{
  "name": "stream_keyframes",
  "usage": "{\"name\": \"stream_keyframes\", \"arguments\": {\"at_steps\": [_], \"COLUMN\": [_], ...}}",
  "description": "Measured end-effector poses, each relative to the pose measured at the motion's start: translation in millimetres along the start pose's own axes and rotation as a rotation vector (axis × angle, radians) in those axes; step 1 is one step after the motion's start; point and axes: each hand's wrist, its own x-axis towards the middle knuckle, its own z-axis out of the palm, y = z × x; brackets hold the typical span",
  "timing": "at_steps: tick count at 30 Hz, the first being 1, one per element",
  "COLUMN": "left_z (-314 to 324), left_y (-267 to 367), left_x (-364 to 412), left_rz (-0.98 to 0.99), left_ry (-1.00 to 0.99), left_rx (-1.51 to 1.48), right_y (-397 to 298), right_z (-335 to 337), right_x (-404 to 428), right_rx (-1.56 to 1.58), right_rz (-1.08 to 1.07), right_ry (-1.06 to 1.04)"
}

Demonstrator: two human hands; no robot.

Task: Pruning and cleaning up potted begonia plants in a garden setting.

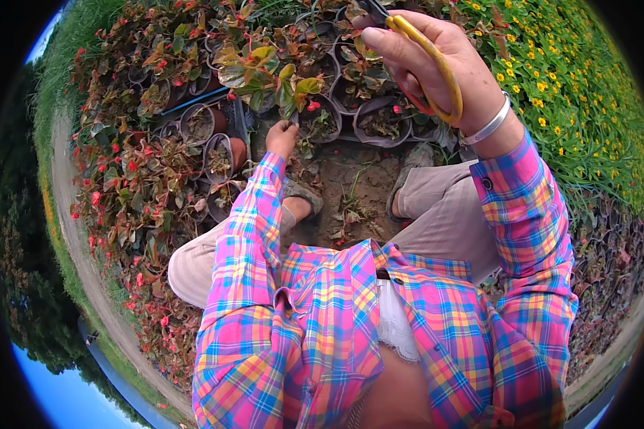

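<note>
My left hand (281,140) is low among the pots, its thumb and fingers pinched on the stem end of a leafy begonia cutting (284,91). The cutting's green and yellowish leaves spread out beyond the fingertips. Raised at the upper right, my right hand (475,88) grips a pair of scissors (446,75) with yellow-coated handles. Their dark blades point up and left and run partly past the top edge of the picture. Just right of the left hand stands a plastic nursery pot (383,126) holding withered growth.
Red-flowered begonias (139,187) crowd the left side. Reddish-brown pots (236,153) stand or lean near the left forearm, close to a blue strip (193,102). Bare soil (354,182) lies between my shoes. Yellow-flowered plants (558,75) fill the right side.
</note>
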Motion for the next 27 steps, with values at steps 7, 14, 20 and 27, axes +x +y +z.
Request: {"name": "stream_keyframes", "arguments": {"at_steps": [7, 14, 20, 27], "left_z": [20.9, -21.6, -79.5, -70.7], "left_y": [88.4, 173.9, 186.0, 182.6], "left_x": [-59.0, -27.5, -8.0, -20.9], "left_rz": [0.796, 1.043, 0.863, 0.700], "left_ry": [-0.004, 0.156, -0.076, -0.195], "left_rx": [1.035, 1.297, 1.711, 1.562], "right_y": [4.7, 44.8, 109.6, 217.6], "right_z": [-10.1, -3.9, 11.7, 31.6], "right_x": [0.7, 29.5, 72.6, 101.4], "right_rx": [0.168, -0.047, -0.469, -0.727], "right_rz": [0.036, -0.004, 0.289, 0.600], "right_ry": [-0.139, -0.069, -0.363, -0.590]}}
